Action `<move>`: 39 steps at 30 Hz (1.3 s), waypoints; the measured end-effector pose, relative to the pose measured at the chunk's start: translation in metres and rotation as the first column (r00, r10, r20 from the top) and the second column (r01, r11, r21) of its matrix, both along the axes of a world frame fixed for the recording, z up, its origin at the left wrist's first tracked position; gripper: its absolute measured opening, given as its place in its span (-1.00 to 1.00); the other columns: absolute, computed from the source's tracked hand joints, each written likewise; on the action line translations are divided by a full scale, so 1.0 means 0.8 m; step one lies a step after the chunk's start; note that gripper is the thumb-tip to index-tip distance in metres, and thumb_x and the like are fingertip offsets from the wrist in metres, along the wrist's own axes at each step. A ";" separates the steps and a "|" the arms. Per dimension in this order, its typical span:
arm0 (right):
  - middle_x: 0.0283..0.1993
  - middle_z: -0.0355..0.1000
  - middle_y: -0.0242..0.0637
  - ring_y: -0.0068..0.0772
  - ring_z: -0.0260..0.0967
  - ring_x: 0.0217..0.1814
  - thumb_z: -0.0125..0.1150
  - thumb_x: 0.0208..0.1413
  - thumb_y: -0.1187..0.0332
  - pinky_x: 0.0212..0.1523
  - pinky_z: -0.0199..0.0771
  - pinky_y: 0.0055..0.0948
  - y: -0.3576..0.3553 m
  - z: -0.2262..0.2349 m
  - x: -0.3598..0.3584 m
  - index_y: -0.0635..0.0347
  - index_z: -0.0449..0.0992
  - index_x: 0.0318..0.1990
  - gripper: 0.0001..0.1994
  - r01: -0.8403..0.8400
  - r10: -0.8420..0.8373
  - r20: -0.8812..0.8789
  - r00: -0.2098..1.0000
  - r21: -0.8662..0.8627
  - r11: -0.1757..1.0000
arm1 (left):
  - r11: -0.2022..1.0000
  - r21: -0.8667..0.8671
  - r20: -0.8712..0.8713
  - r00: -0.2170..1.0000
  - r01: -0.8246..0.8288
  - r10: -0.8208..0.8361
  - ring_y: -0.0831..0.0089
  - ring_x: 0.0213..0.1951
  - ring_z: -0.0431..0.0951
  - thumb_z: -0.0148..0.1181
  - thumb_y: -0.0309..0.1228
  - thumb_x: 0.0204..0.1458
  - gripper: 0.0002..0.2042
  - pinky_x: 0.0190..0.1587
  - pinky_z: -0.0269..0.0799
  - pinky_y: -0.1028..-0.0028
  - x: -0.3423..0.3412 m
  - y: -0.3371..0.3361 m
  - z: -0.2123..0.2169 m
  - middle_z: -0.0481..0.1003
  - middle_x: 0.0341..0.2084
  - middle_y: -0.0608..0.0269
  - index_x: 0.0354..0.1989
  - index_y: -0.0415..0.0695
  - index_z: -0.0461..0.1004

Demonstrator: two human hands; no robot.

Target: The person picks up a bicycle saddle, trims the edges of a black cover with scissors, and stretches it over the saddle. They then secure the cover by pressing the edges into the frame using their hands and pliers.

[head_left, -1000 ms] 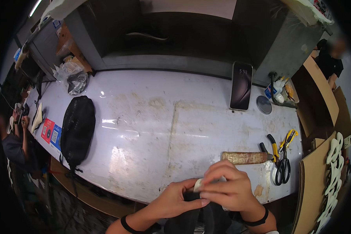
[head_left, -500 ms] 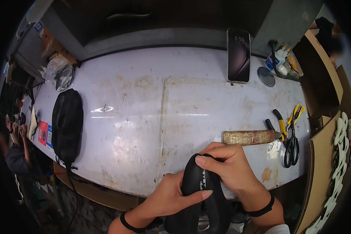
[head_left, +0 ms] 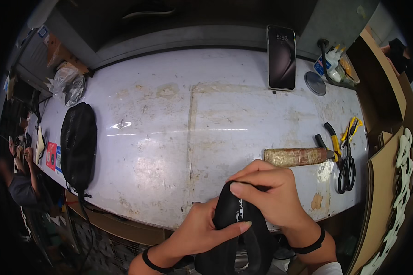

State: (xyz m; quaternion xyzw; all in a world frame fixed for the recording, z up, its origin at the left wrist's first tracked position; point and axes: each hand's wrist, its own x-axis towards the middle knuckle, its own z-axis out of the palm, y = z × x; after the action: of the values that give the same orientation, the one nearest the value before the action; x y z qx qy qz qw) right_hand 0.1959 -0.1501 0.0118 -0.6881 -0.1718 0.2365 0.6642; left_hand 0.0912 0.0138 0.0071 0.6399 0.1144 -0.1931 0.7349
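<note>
Black rubbery shoe piece [head_left: 236, 229] sits lower now, near the worn white table's [head_left: 170, 137] front edge. Left hand [head_left: 195, 231] wraps it from below. Right hand [head_left: 270, 195] fingers pinch its top, so both hands grip it.

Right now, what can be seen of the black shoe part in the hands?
The black shoe part looks like a dark, smooth, rounded upper with an opening at its lower end and small pale markings on its side. It is held upright at the near edge of the white table. The left hand grips its side; the right hand curls over its top.
</note>
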 end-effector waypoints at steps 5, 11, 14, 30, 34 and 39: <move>-0.22 0.58 -0.27 -0.53 0.51 -0.20 0.42 0.20 0.48 -0.20 0.49 -0.56 -0.004 -0.005 0.003 0.34 0.73 -0.15 -0.87 -0.049 0.039 0.069 0.997 0.154 0.987 | 0.997 0.073 0.101 0.995 0.010 -0.017 0.70 -0.29 0.55 0.46 -0.37 0.14 -0.68 -0.23 0.51 0.55 0.003 -0.001 -0.003 0.61 -0.37 0.38 -0.04 -0.29 0.54; -0.24 0.58 -0.28 -0.55 0.50 -0.21 0.40 0.23 0.46 -0.21 0.48 -0.56 0.001 -0.009 0.003 0.34 0.73 -0.15 -0.87 -0.008 0.011 -0.133 0.991 0.021 1.000 | 0.999 -0.031 -0.021 1.000 -0.010 0.009 0.70 -0.29 0.54 0.46 -0.41 0.14 -0.71 -0.24 0.50 0.56 -0.002 0.001 -0.004 0.60 -0.37 0.40 -0.07 -0.27 0.53; -0.24 0.58 -0.28 -0.55 0.50 -0.22 0.40 0.23 0.45 -0.21 0.48 -0.55 -0.001 -0.009 0.003 0.34 0.73 -0.16 -0.87 -0.002 0.005 -0.140 0.990 0.026 1.000 | 1.000 -0.021 -0.023 1.000 0.006 -0.006 0.70 -0.29 0.54 0.46 -0.42 0.14 -0.72 -0.25 0.49 0.56 -0.002 0.002 -0.006 0.60 -0.37 0.40 -0.09 -0.25 0.53; -0.20 0.59 -0.27 -0.56 0.48 -0.22 0.41 0.23 0.46 -0.23 0.45 -0.56 0.001 -0.019 0.000 0.38 0.72 -0.17 -0.86 0.004 0.001 -0.136 0.991 0.039 0.999 | 0.999 -0.035 0.008 1.000 0.004 -0.003 0.66 -0.26 0.58 0.45 -0.38 0.15 -0.72 -0.21 0.52 0.53 -0.002 0.003 -0.006 0.62 -0.34 0.34 -0.09 -0.26 0.55; -0.19 0.59 -0.26 -0.56 0.48 -0.21 0.41 0.22 0.46 -0.23 0.45 -0.56 0.002 -0.018 -0.001 0.38 0.72 -0.16 -0.86 0.002 0.004 -0.105 0.994 0.057 0.998 | 0.999 -0.046 0.003 1.000 0.010 -0.009 0.66 -0.26 0.58 0.45 -0.36 0.15 -0.70 -0.22 0.52 0.53 -0.003 0.003 -0.003 0.62 -0.34 0.34 -0.07 -0.27 0.55; -0.16 0.61 -0.20 -0.49 0.52 -0.14 0.40 0.17 0.56 -0.14 0.51 -0.52 -0.001 0.005 -0.001 0.42 0.72 -0.18 -0.89 -0.019 0.019 0.025 1.000 0.028 0.999 | 1.000 -0.024 0.036 0.999 0.004 -0.004 0.67 -0.27 0.57 0.45 -0.34 0.16 -0.68 -0.22 0.52 0.54 0.000 0.002 0.001 0.63 -0.34 0.35 -0.04 -0.28 0.55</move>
State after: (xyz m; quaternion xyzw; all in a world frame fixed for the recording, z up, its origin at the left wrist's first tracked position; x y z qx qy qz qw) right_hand 0.1951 -0.1510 0.0154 -0.6799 -0.1899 0.2318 0.6693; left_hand 0.0909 0.0153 0.0078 0.6348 0.0975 -0.1843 0.7440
